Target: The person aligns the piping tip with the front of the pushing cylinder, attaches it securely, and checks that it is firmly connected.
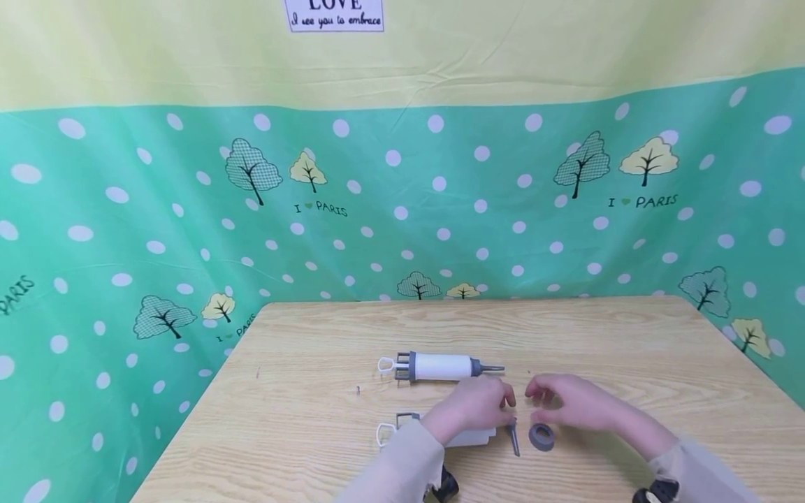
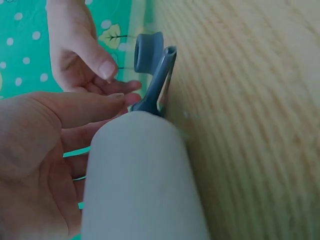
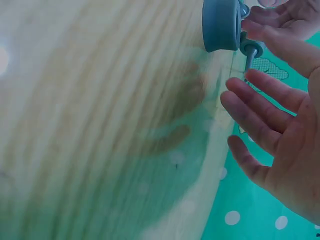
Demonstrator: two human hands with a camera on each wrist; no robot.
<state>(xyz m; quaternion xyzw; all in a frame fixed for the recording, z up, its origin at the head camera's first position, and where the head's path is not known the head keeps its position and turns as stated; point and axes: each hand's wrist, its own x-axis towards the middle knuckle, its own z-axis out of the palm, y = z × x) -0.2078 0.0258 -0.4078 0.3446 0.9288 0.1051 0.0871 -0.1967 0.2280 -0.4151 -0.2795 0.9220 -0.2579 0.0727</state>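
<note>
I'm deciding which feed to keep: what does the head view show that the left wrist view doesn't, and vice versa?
Only head: the far white barrel, the white loop handles and lettering on the cloth.
Only left wrist: the palm of the left hand and the open tip of the loose nozzle.
Both: near white barrel, grey ring, table, right hand, cloth, left hand and nozzle.

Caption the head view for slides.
At a wooden table: left fingers and right fingers by a gray ring, white-barreled tool beyond.

Left hand (image 1: pixel 476 404) and right hand (image 1: pixel 574 402) lie just apart — fingers loosely bent.
</note>
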